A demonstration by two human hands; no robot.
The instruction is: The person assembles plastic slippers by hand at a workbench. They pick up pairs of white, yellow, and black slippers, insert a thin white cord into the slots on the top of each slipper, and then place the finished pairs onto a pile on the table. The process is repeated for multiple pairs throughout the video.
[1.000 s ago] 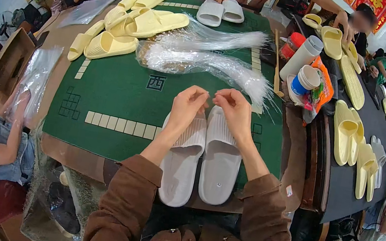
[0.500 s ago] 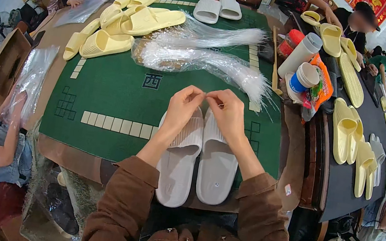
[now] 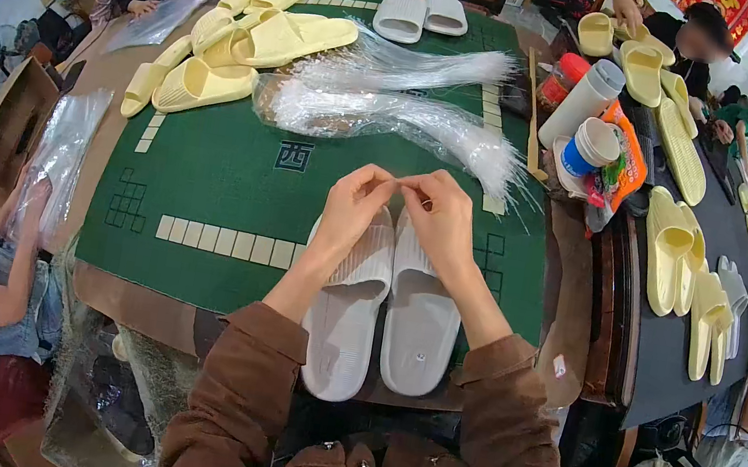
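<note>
A pair of grey slippers lies side by side in front of me, the left slipper (image 3: 340, 341) and the right slipper (image 3: 419, 343) with their toes pointing away. Above the toes, my left hand (image 3: 353, 209) and my right hand (image 3: 441, 220) meet, thumbs and forefingers pinched together. Whatever is between the fingertips is too small to make out. Just beyond my hands lies a bundle of thin clear plastic strands (image 3: 382, 122), partly in a clear bag. A second strand bundle (image 3: 410, 68) rests behind it.
Yellow slippers (image 3: 207, 85) are piled at the far left of the green mat (image 3: 204, 192). Grey slippers (image 3: 401, 15) sit at the far edge near a person's hand. A white bottle (image 3: 585, 103) and a cup (image 3: 591, 148) stand on the right. More yellow slippers (image 3: 670, 246) lie on the dark side table.
My hands stay almost in place, still pinched together. At the upper right, another person's hand has shifted left, over yellow slippers. At the upper left, a person's hand has moved slightly right.
</note>
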